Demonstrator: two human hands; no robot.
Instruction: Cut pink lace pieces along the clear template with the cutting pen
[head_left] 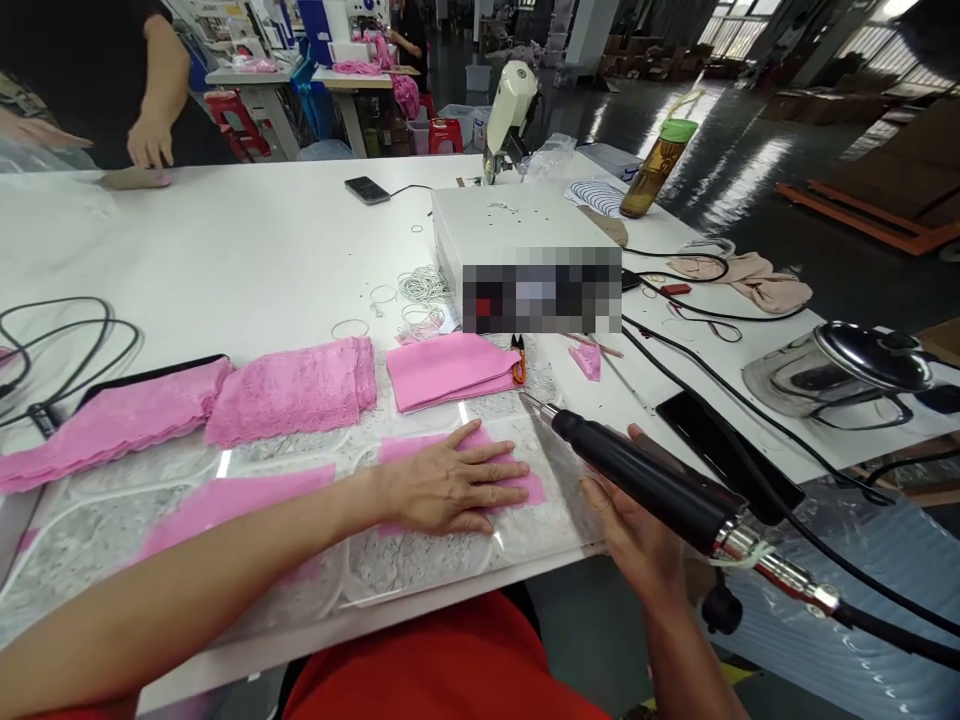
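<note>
My left hand [450,483] lies flat with its fingers stretched out on a pink fabric piece [397,450], pressing it onto a clear plastic sheet [405,572]. My right hand [645,535] grips a black corded handheld tool [649,475] with a thin metal tip, which points up and left past my left fingers. Most of my right fingers are hidden behind the tool. Under my left forearm another pink piece [225,508] partly shows. Just beyond, folded pink fabric [450,368] lies with small orange-handled snips [518,362] at its right end.
Pink lace stacks [296,390] lie at the left. A white box unit [525,215] stands behind, with cables running right. A phone [367,190], a dark flat device [727,455], a metal cup [825,370] and a bottle [658,170] are around. A co-worker's hand [150,138] is across the table.
</note>
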